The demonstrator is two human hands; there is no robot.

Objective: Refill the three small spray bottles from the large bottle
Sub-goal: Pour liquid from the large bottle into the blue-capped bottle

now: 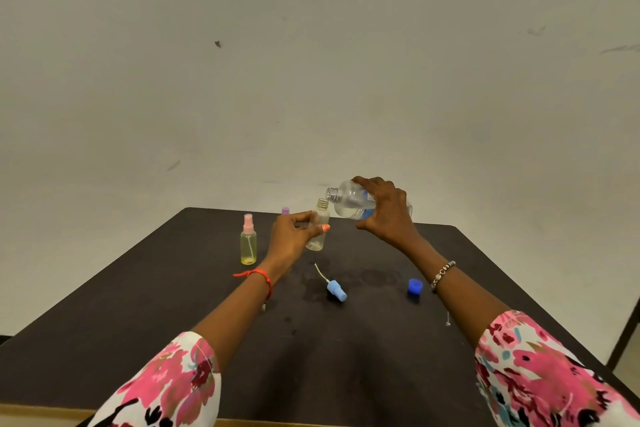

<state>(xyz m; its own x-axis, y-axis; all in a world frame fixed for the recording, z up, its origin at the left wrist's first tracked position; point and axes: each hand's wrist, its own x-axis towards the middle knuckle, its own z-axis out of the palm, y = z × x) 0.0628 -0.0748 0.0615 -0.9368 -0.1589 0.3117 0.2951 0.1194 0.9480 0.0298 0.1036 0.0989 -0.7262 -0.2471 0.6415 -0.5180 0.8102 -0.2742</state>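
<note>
My right hand [386, 210] grips the large clear bottle [349, 202], uncapped and tipped on its side, mouth pointing left. Its mouth is just above and right of the open neck of a small clear spray bottle [320, 230], which my left hand [294, 236] holds lifted off the table. That bottle's light blue spray head [336, 289] with its dip tube lies on the table in front. A yellowish spray bottle with a pink cap [248, 244] stands to the left. A purple cap [285, 211] of a third bottle shows behind my left hand.
The large bottle's blue cap [415, 287] sits on the dark table [346, 357] near my right forearm. Damp smears mark the table's middle. A pale wall rises directly behind the far edge.
</note>
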